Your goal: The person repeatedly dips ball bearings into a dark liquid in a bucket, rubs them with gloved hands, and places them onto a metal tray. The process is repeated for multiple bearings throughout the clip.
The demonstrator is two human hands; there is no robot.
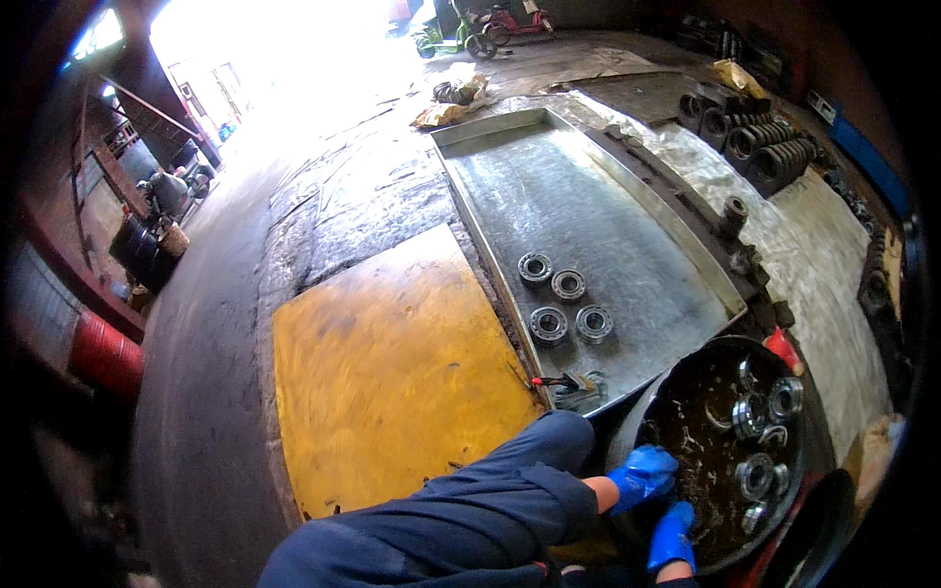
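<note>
Both my hands wear blue rubber gloves and are over the near left side of a round dark basin (655, 394). My left hand (644, 477) has its fingers curled together, and whatever it may hold is hidden. Just below it, my right hand (672, 537) points up toward the left one, its fingers pressed together; I cannot make out anything in them. Dark brown liquid fills the basin. Several steel ball bearings sit in it, among them one bearing (785, 398) by the far right wall and another bearing (755, 476) nearer to my hands.
A shallow metal tray (627, 235) stretches away beyond the basin. On it stand several bearings (548, 325) and a red-handled brush (557, 381). A yellow sheet (402, 363) lies left of it. A red object (783, 351) rests on the basin's far rim. Stacked dark rings (769, 152) stand far right.
</note>
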